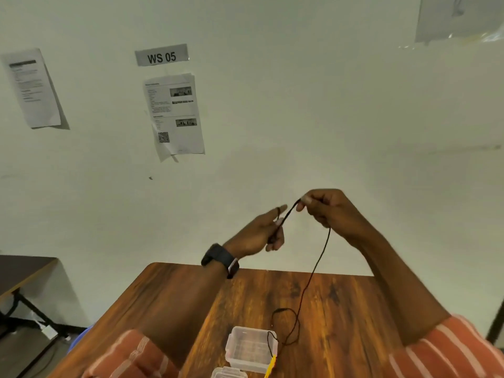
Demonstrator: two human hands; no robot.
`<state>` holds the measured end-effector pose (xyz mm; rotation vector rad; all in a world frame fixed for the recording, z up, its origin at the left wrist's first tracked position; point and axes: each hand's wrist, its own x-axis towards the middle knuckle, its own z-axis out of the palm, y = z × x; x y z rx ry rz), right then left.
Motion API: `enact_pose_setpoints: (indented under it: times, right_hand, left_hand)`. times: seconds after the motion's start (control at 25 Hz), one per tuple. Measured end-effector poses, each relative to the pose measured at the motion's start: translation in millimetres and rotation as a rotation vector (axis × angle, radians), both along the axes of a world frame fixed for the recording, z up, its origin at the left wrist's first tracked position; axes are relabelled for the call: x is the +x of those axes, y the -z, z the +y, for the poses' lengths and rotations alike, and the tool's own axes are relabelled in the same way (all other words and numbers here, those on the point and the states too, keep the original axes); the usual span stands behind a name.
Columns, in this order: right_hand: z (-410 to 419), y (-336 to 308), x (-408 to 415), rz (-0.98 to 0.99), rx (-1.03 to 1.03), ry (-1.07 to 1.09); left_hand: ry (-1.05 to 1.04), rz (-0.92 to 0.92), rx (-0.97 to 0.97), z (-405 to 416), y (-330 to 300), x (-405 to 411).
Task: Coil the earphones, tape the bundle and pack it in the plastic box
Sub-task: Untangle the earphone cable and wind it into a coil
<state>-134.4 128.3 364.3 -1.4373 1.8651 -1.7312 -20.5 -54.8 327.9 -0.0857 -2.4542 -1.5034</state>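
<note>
Both hands are working raised above the counter (191,290), close together in front of the wall. The left hand (261,230) is pinching one end of the black earphones cable (313,271), with a turn of cord looped over the index finger and the fingers otherwise loosely extended. The right hand (327,208) is closing thumb and forefinger on the same cable just beside it, so a short taut stretch is running between the two hands.

From the right hand the cable is hanging almost straight down, its long axis running from the hands toward the person, and it is ending in loose loops on the counter. Those loops are lying against and partly over the clear plastic box (251,347), which is sitting open near the counter's front edge, well below both hands. A second clear piece, probably the lid (229,373), is showing just in front of the box, and something yellow (271,364) at the box's right corner is too cropped to identify.

The coiling looks barely begun: most of the cable is still slack below. The right hand, nearer the hanging length, is best placed to feed it up onto the left hand's fingers.
</note>
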Motion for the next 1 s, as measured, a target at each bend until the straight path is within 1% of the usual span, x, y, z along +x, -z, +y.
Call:
enact_pose_setpoints:
  times: [0.08,0.12,0.2,0.24,0.28,0.32,0.36,0.4,0.44,0.48,0.52,0.56,0.6,0.64,0.68,0.76,0.84,0.88,0.92,0.96,1.0]
  right_hand:
    - [-8,-14,-12,-0.018,-0.03,0.016]
    - [-15,-14,-15,-0.06,-0.057,0.007]
    - [-27,4,-12,-0.178,-0.097,0.006]
    - [-31,19,-5,-0.233,-0.096,0.002]
    - [-33,37,5,-0.27,-0.078,-0.018]
    - [-32,55,16,-0.279,-0.043,-0.05]
    - [-27,71,26,-0.259,0.001,-0.082]
    - [-19,81,34,-0.218,0.045,-0.114]
    - [-11,84,40,-0.178,0.072,-0.138]
    - [-3,77,42,-0.158,0.074,-0.139]
    - [5,64,43,-0.147,0.052,-0.122]
    - [11,46,41,-0.132,0.014,-0.087]
    - [15,26,36,-0.118,-0.038,-0.034]
    - [18,6,28,-0.096,-0.083,0.024]
    - [17,-9,18,-0.078,-0.115,0.073]
    - [4,-26,-3,-0.092,-0.157,0.124]
    - [-12,-17,-12,-0.165,-0.169,0.122]
    - [-21,-3,-9,-0.192,-0.148,0.109]
    - [-27,14,-3,-0.202,-0.103,0.091]
    - [-29,34,6,-0.192,-0.037,0.055]
    - [-28,52,16,-0.164,0.034,-0.002]
  left_hand:
    - [0.15,0.05,0.357,34,10,11]
    - [0.209,0.086,0.497,46,9,13]
    - [0.297,0.194,0.67,59,-11,13]
    - [0.279,0.281,0.722,57,-22,9]
    - [0.203,0.377,0.74,50,-35,4]
    - [0.098,0.454,0.707,40,-50,2]
    - [-0.034,0.5,0.59,25,-63,-3]
    - [-0.167,0.509,0.387,12,-72,-6]
    - [-0.276,0.477,0.138,-2,-76,-8]
    - [-0.31,0.398,-0.074,-13,-74,-10]
    - [-0.281,0.279,-0.213,-20,-66,-10]
    - [-0.21,0.145,-0.255,-22,-55,-8]
    - [-0.105,0.038,-0.211,-17,-43,-4]
    - [0.006,-0.02,-0.097,-8,-32,2]
    - [0.108,-0.038,0.049,4,-22,8]
    - [0.291,-0.029,0.351,29,-13,16]
    - [0.442,0.06,0.572,50,-24,17]
    - [0.452,0.148,0.654,54,-34,15]
    - [0.404,0.247,0.714,53,-45,9]
    - [0.318,0.34,0.746,47,-58,3]
    - [0.199,0.415,0.719,37,-73,-2]
